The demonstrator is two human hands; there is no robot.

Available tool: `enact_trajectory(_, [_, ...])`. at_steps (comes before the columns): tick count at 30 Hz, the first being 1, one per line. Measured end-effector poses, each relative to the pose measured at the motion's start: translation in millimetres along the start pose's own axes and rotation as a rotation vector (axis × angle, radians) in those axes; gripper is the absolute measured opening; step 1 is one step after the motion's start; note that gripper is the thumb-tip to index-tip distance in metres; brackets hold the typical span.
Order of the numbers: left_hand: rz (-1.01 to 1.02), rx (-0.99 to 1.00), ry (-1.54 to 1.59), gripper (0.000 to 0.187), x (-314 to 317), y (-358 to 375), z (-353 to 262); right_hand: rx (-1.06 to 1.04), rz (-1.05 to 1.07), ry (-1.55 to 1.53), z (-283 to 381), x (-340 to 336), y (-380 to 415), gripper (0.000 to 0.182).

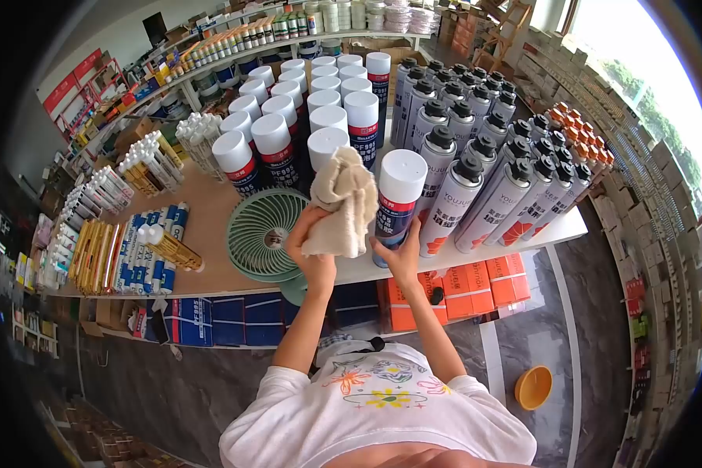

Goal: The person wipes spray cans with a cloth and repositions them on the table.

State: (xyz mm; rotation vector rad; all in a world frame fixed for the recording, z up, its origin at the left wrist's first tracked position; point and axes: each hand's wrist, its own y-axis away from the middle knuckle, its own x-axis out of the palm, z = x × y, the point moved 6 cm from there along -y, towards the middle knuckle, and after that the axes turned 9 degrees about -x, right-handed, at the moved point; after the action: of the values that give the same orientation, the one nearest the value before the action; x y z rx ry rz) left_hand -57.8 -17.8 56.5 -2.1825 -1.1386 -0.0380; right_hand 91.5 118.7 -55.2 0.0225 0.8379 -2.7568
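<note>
A crumpled beige cloth (342, 204) is gripped in my left hand (310, 248), raised over the table's front edge. Just right of it, my right hand (402, 256) is wrapped round the lower part of a spray can (399, 195) with a white cap and a red and dark blue label. The can is upright and close to the cloth. Behind my hands are rows of white-capped cans (273, 140). Grey cans with black tops (452, 195) stand to the right of the held can. A green fan (269, 234) lies left of my left hand.
Tubes and bottles (148, 249) cover the table's left part. Orange-topped cans (581, 140) stand at the far right. Orange boxes (468, 288) and blue boxes (246, 320) sit below the tabletop. An orange bowl (533, 388) is on the floor.
</note>
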Motion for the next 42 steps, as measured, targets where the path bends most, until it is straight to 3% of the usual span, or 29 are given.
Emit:
enact_trajectory(1, [-0.063,-0.221,0.207,0.019,-8,-1,10,-0.037,-0.011,-0.01,17,-3,-1,0.091])
enact_trajectory(4, [-0.039,-0.29,0.265,0.023,-24,6,-2,-0.184,0.024,0.242,58,-25,2,0.091])
enact_trajectory(7, [0.032,-0.384,0.291,0.022,-35,11,7,-0.228,-0.014,0.175,95,-49,1,0.095])
enact_trajectory(9, [0.228,-0.596,0.494,0.023,-27,22,17,-0.242,-0.095,0.159,118,-60,-3,0.093])
enact_trajectory(12, [0.357,-0.823,0.546,0.031,-15,39,20,-0.29,0.026,-0.063,128,-56,-15,0.095])
enact_trajectory(13, [0.381,-0.871,0.593,0.033,-19,47,31,-0.207,0.07,-0.209,134,-49,-18,0.085])
enact_trajectory(15, [0.425,-0.97,0.683,0.037,-25,65,53,-0.229,0.132,-0.142,132,-42,-21,0.069])
enact_trajectory(16, [0.384,-1.046,0.657,0.038,-30,71,62,-0.265,0.161,-0.202,135,-39,-23,0.048])
enact_trajectory(18, [0.29,-1.146,0.566,0.041,-38,79,77,-0.192,0.162,-0.225,134,-38,-22,0.04])
enact_trajectory(20, [0.303,-1.167,0.533,0.043,-40,78,81,-0.115,0.16,-0.21,137,-37,-21,0.025])
enact_trajectory(22, [0.314,-1.186,0.501,0.046,-42,81,88,-0.096,0.119,-0.2,136,-36,-18,0.024])
enact_trajectory(25, [0.361,-1.062,0.522,0.046,-41,83,83,-0.083,0.089,-0.176,136,-37,-16,0.022])
enact_trajectory(27, [0.27,-1.085,0.531,0.048,-42,86,79,-0.086,0.1,-0.161,136,-39,-18,0.021])
enact_trajectory(29, [0.18,-1.15,0.51,0.047,-48,88,81,-0.212,0.238,-0.148,142,-38,-21,0.019])
enact_trajectory(31, [0.119,-1.213,0.48,0.053,-55,86,78,-0.171,0.316,-0.163,140,-42,-21,0.02])
enact_trajectory(33, [0.334,-0.962,0.447,0.035,-49,68,57,-0.134,0.391,-0.18,141,-44,-22,0.023])
enact_trajectory(34, [0.333,-0.964,0.446,0.035,-45,63,51,-0.17,0.433,-0.125,145,-45,-23,0.026])
enact_trajectory(36, [0.446,-0.69,0.374,0.019,-31,41,27,-0.326,0.509,-0.038,146,-54,-29,0.04])
enact_trajectory(37, [0.44,-0.462,0.159,0.016,-30,31,15,-0.319,0.487,-0.018,152,-63,-37,0.042])
enact_trajectory(39, [0.442,-0.091,-0.07,0.02,-21,17,-14,-0.369,0.364,-0.067,156,-79,-60,0.043])
enact_trajectory(40, [0.446,-0.094,-0.067,0.02,-16,13,-19,-0.423,0.323,0.016,165,-84,-74,0.046])
enact_trajectory(42, [0.425,0.225,-0.273,0.023,1,12,-42,-0.472,0.277,0.104,189,-89,-101,0.05])
